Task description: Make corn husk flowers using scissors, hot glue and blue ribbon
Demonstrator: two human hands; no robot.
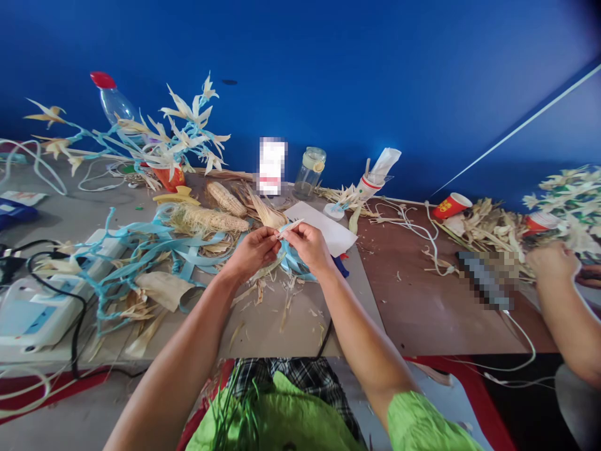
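My left hand (257,252) and my right hand (308,245) meet above the middle of the table, both in a fingertip pinch. Between them is a small pale strip of corn husk (292,227), mostly covered by the fingers. Light-blue ribbon (295,262) hangs or lies just under the hands; whether it joins the husk I cannot tell. Behind the hands are a white sheet of paper (331,230) and a husk-wrapped corn cob (268,214). To the left lie bare corn cobs (225,199) and a tangle of blue ribbon (190,260).
At the back left, husk flowers on blue stems (192,116) stand in a red cup (171,178). A glass jar (310,172) stands by the wall. A white power strip (42,313) and cables lie left. At right are a phone (486,279) and another person's hand (554,263).
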